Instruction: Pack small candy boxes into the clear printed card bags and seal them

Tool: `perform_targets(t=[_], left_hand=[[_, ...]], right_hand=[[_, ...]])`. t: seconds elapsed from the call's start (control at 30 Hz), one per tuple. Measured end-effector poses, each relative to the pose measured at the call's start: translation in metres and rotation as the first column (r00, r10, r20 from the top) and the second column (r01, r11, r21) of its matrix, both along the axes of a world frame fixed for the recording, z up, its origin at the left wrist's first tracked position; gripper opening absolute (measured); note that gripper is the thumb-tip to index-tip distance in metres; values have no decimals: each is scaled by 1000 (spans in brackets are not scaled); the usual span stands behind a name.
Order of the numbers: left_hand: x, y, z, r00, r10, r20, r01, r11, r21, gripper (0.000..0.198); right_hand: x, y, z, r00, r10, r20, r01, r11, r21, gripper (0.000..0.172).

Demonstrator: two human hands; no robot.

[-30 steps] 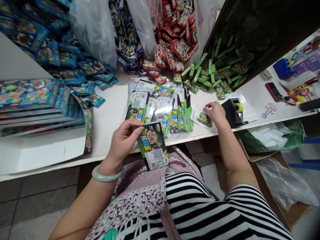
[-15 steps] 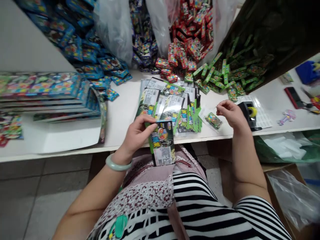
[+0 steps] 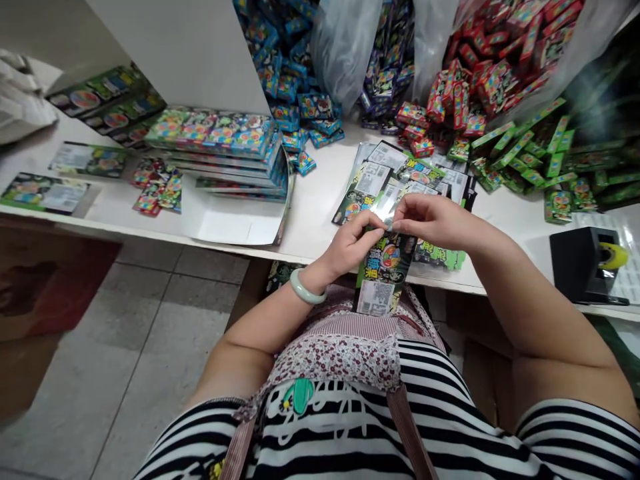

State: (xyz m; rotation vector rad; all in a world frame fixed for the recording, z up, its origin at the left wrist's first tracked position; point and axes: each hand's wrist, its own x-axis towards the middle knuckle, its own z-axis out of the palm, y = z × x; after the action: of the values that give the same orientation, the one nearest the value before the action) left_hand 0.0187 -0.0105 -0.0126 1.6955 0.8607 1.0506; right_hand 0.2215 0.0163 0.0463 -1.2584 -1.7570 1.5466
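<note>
My left hand (image 3: 353, 248), with a pale green bangle at the wrist, is closed on the top left edge of a black and green printed candy packet (image 3: 387, 267). The packet hangs upright in front of the table edge, its white barcode label near the bottom. At the packet's top edge my right hand (image 3: 425, 217) is closed in a pinch, its fingertips almost meeting the left ones. Whatever is between them is too small to make out. Just behind both hands lies a spread pile of similar packets (image 3: 373, 177), partly covered by the right hand.
A black tape dispenser (image 3: 583, 263) stands at the right. Small red boxes (image 3: 450, 93), blue boxes (image 3: 320, 110) and green boxes (image 3: 533, 150) are heaped at the back. Stacked printed cartons (image 3: 220, 137) and an open white tray (image 3: 235, 217) sit left.
My right hand has moved left from beside the tape dispenser to the top of the packet. The view has swung left. My left hand still holds the packet.
</note>
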Motion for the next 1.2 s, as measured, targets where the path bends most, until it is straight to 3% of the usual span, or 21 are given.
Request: perform_targets(t=[0.17, 0.3, 0.53, 0.63, 0.7, 0.77, 0.87, 0.9, 0.97, 1.0, 1.03, 1.1, 1.13, 1.17, 1.2], left_hand=[[1, 3, 0, 999, 17, 30, -16, 1000, -27, 24], [5, 3, -3, 998, 16, 60, -15, 1000, -15, 20], [7, 2, -9, 987, 135, 83, -130, 989, -64, 24], [8, -3, -15, 981, 97, 169, -80, 991, -104, 32], [6, -12, -20, 977, 44, 211, -6, 984, -177, 42], [1, -22, -23, 973, -48, 228, 113, 952, -284, 49], [-25, -34, -11, 970, -128, 205, 191, 925, -328, 50], [-39, -35, -1, 978, -94, 184, 144, 950, -277, 47], [-74, -31, 27, 985, 82, 152, -74, 996, -56, 40], [-93, -25, 43, 963, 213, 168, -232, 967, 105, 38], [-112, -16, 59, 910, 354, 217, -405, 871, 278, 39], [-147, 8, 87, 796, 543, 268, -590, 596, 545, 40], [-162, 23, 96, 762, 603, 236, -590, 497, 637, 35], [-174, 39, 102, 746, 645, 164, -540, 444, 715, 29], [-184, 55, 103, 738, 674, 26, -435, 447, 782, 27]], right_hand=[[-3, 5, -2, 1000, 6, 4, -6, 999, -34, 20], [-5, 7, -2, 1000, 7, 11, -7, 999, -52, 20], [-7, 10, -9, 995, 15, 103, -12, 999, -34, 18], [-12, 9, -16, 999, -25, 28, 32, 964, -263, 17], [-15, 6, -19, 996, -69, -56, 34, 876, -481, 20], [-14, 3, -18, 991, -80, -108, -1, 799, -601, 24], [-3, 1, -13, 990, -57, -127, -28, 813, -581, 30], [3, 1, -13, 990, -65, -124, -12, 841, -541, 32], [14, 4, -14, 987, -111, -112, 52, 898, -437, 39], [19, 6, -16, 984, -143, -104, 93, 918, -385, 42], [22, 8, -18, 980, -178, -93, 137, 932, -337, 45], [23, 9, -24, 972, -222, -73, 197, 945, -260, 48], [21, 9, -27, 973, -222, -66, 202, 952, -230, 50], [18, 8, -29, 977, -208, -54, 193, 960, -202, 51], [14, 6, -32, 983, -179, -40, 169, 970, -177, 51]])
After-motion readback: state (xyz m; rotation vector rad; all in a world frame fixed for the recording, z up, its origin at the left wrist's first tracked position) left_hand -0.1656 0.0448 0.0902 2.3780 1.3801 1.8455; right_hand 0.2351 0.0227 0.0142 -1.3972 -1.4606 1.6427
